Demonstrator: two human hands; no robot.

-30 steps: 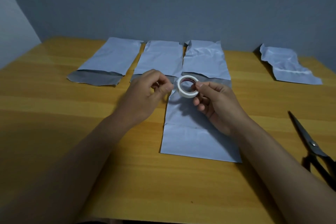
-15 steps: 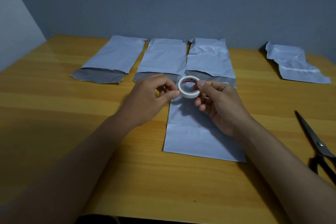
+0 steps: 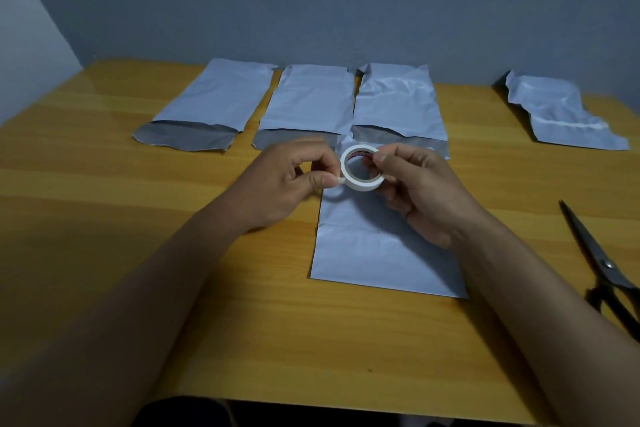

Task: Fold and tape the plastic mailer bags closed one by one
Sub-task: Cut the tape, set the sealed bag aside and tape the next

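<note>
A white tape roll (image 3: pixel 360 184) is held above the table, gripped at its right rim by the fingers and thumb of my right hand (image 3: pixel 420 191). My left hand (image 3: pixel 287 180) pinches at the roll's left edge with thumb and forefinger, where a tape end seems to lie. Under both hands lies a folded white mailer bag (image 3: pixel 374 253). Three more mailer bags with open grey flaps lie in a row behind: left (image 3: pixel 214 100), middle (image 3: pixel 311 97), right (image 3: pixel 398 104).
A crumpled taped mailer bag (image 3: pixel 554 111) lies at the back right. Black scissors (image 3: pixel 602 263) lie near the table's right edge, points away from me. The wooden table (image 3: pixel 104 204) meets a grey wall at the back.
My left thumb and forefinger have moved right onto the roll's left edge. The roll has stayed in my right hand at about the same place.
</note>
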